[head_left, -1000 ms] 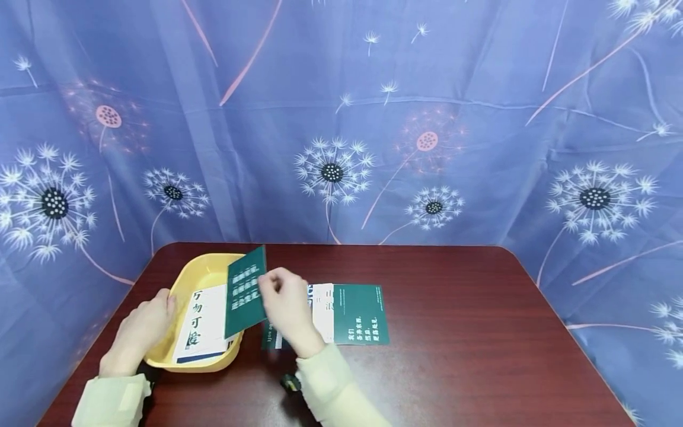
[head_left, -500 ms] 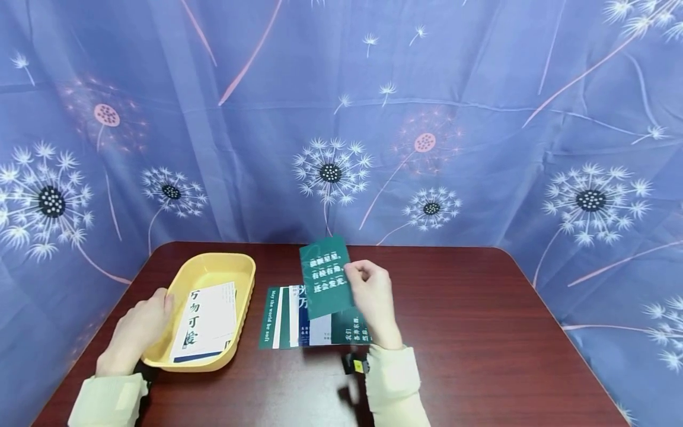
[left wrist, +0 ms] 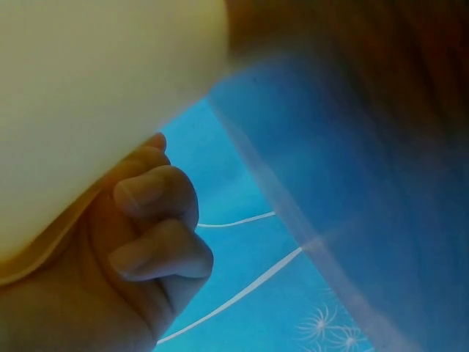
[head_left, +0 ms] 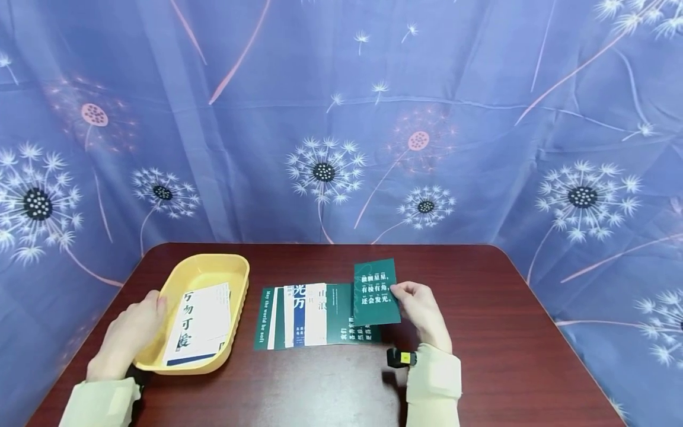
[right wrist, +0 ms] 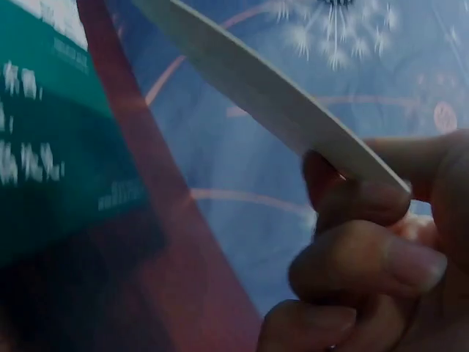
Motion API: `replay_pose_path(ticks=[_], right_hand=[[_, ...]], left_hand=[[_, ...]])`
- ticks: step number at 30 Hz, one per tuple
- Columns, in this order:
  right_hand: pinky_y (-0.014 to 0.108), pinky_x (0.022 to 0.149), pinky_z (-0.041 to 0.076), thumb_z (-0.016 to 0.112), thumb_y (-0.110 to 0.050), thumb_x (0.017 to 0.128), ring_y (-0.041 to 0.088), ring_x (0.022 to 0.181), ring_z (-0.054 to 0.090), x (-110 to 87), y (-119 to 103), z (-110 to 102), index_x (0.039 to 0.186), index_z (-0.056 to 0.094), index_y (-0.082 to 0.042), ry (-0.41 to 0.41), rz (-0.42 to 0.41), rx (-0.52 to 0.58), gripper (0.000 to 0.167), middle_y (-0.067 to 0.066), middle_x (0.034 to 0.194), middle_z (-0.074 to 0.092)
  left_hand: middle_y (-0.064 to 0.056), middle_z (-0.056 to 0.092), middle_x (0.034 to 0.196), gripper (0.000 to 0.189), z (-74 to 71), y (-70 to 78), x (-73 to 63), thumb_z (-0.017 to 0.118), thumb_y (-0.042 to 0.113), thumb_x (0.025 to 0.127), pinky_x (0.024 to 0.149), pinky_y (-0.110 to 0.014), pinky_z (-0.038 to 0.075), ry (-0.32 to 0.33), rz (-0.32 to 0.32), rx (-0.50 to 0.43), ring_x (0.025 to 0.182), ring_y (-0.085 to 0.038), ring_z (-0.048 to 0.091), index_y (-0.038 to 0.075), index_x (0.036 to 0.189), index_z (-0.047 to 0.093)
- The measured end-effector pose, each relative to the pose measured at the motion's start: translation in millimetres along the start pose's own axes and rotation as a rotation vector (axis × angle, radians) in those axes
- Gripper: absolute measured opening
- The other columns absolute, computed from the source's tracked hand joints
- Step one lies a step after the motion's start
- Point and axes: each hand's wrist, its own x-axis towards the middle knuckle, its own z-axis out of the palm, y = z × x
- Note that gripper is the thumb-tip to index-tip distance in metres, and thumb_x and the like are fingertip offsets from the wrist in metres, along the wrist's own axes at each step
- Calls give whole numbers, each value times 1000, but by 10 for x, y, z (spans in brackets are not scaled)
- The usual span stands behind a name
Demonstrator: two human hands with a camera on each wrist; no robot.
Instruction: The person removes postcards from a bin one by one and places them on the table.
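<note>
The right grip pinches the edge of a thin green card, slightly bowed, white-lettered, its long axis running twelve to six. The card lies toward ten o'clock from that grip, over the three o'clock end of overlapping cards on the glossy surface. The left grip holds the smooth yellow tub at nine o'clock.

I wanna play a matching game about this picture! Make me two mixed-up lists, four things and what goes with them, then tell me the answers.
Things:
1. tub
2. left hand
3. right hand
4. card row

Matches:
A. pinching a green card
B. overlapping on the table
C. yellow, with cards inside
D. holding the tub's side

Pairs: 1-C, 2-D, 3-A, 4-B
</note>
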Motion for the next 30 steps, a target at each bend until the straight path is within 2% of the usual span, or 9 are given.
replay_pose_path(ticks=[4,10,15,20,27,30], right_hand=[[24,52,40,56,-12,99,10,51,43,26,102,-49,95,66,7,-94,23,-36,21,-1,60,46],[24,44,23,58,-12,97,9,44,26,59,194,12,83,64,3,-155,37,-109,21,-4,53,33],[25,43,19,60,-12,96,10,42,24,67,250,45,74,60,1,-146,61,-190,25,-4,48,30],[26,43,19,60,-14,96,10,42,21,87,278,48,76,62,1,-116,76,-232,25,-4,48,28],[27,43,21,61,-17,96,11,43,21,119,314,42,79,65,0,-94,94,-279,24,-3,51,30],[28,44,24,63,-20,95,12,43,23,111,348,50,80,66,-2,-79,102,-335,24,-4,51,30]], left_hand=[[-32,56,84,41,13,-17,-12,27,28,107,57,-56,43,-2,-2,1,71,-46,59,-9,110,45],[-33,56,83,38,12,-23,6,28,25,106,57,-57,43,6,4,11,70,-46,59,-9,108,45],[-33,56,82,39,14,-16,20,28,26,107,57,-57,43,7,5,14,69,-46,59,-9,108,45],[-32,56,81,37,17,-17,20,29,25,106,56,-57,43,21,13,12,68,-45,59,-9,107,46],[-34,56,84,40,3,-7,25,27,26,107,57,-57,43,1,2,6,69,-46,59,-10,109,45],[-34,56,84,41,11,-8,15,26,27,107,57,-58,43,-2,1,7,70,-47,59,-10,108,46]])
